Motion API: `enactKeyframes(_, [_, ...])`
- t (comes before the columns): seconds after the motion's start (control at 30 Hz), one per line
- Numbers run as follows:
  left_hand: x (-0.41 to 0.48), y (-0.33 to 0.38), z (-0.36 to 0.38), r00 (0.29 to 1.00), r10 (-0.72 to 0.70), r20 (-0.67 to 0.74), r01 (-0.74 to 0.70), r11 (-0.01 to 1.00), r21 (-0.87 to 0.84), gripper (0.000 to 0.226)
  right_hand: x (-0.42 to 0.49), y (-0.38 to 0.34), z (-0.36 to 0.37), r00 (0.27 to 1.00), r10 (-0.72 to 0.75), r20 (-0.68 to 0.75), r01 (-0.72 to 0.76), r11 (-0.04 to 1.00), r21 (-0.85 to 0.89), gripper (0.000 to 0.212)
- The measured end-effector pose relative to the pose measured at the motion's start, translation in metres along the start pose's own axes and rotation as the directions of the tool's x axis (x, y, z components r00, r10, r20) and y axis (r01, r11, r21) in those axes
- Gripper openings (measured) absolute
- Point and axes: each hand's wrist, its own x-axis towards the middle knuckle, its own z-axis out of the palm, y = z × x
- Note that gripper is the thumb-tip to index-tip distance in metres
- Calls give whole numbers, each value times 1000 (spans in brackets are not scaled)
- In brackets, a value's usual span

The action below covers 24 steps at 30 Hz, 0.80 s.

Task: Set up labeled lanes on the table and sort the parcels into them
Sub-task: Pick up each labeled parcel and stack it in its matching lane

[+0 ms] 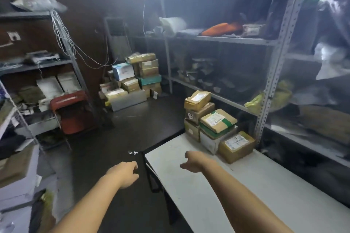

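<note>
Fingers (pixel 134 168) of the left hand (pixel 123 174) hang loosely curled with nothing in them, low in the middle of the frame over the dark floor (pixel 132 123), just left of the white bench (pixel 255 191). The right hand (pixel 196 161) hovers over the bench's left corner, its fingers likewise slack and empty. Right of centre, the parcels (pixel 217 121) sit stacked at the bench's far end, beside grey shelving (pixel 272 73). More boxes (pixel 132 79) are piled on the floor, centre frame.
</note>
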Motion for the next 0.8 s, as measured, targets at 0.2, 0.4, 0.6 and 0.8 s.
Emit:
enactKeyframes(0.2, [97,22,-59,999,40,-18,-40,999,12,39,70,25,-55,998,59,-32,-59,998,-1,51])
enactKeyframes(0.4, [228,62,-102,980,195,-46,-195,981,2,41,145,46,-92,980,148,-129,-139,987,81,32])
enactKeyframes(0.6, [373,113,-138,919,383,-88,-387,921,-34,36,232,57,-130,920,333,-207,-285,930,233,39])
enactKeyframes(0.8, [483,156,-175,878,464,-117,-479,858,-185,41,313,67,-173,784,553,-283,-361,776,517,38])
